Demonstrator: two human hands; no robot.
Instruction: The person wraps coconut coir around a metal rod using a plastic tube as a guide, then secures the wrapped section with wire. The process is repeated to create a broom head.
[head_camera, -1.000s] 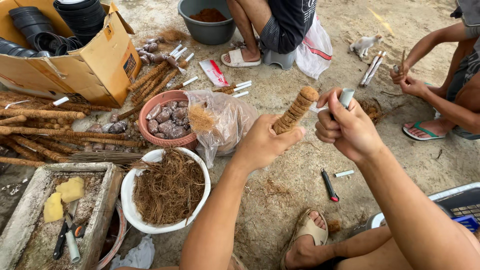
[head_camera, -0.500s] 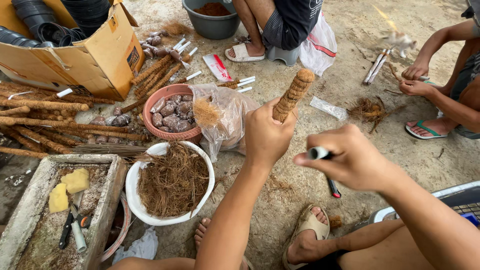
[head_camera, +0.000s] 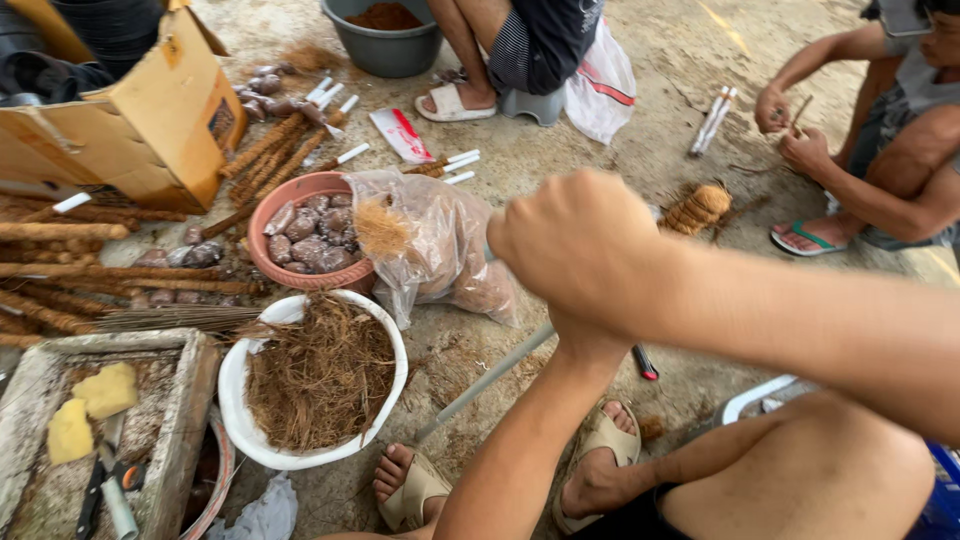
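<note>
- The right hand (head_camera: 580, 245) is balled into a fist near the centre of the view, its arm crossing in from the 4 o'clock side; what it grips, if anything, is hidden inside the fist.
- The left hand is almost wholly hidden behind that fist; only its forearm shows, rising from the 6 o'clock edge, so I cannot tell whether it is open or closed.
- A thin grey pipe (head_camera: 487, 380) slants down from under the hands toward 7 o'clock, its lower end near a sandalled foot (head_camera: 412, 487).
- At 8 o'clock from the hands sits a white bowl (head_camera: 232, 400) heaped with brown coconut fibre (head_camera: 320, 375).
- At 9 o'clock, just beside the fist, lies a clear plastic bag (head_camera: 440, 250) with a tuft of fibre in it, leaning against a pink bowl (head_camera: 300, 190) of dark lumps.
- At 10 o'clock a cardboard box (head_camera: 150, 130) lies tipped on its side, with fibre-wrapped sticks (head_camera: 265, 155) stacked beside it.
- Near 5 o'clock, on the ground close under the wrists, lies a small red-tipped black tool (head_camera: 645, 362).
- At 2 o'clock a seated person's hands (head_camera: 790, 125) work a thin stick; a fibre roll (head_camera: 697, 208) lies on the ground between them and the fist.
- At 12 o'clock stands a grey basin (head_camera: 385, 45) of reddish-brown powder, next to another person's sandalled foot.
- At the 7 o'clock corner a concrete trough (head_camera: 190, 400) holds yellow sponges (head_camera: 90, 410).
</note>
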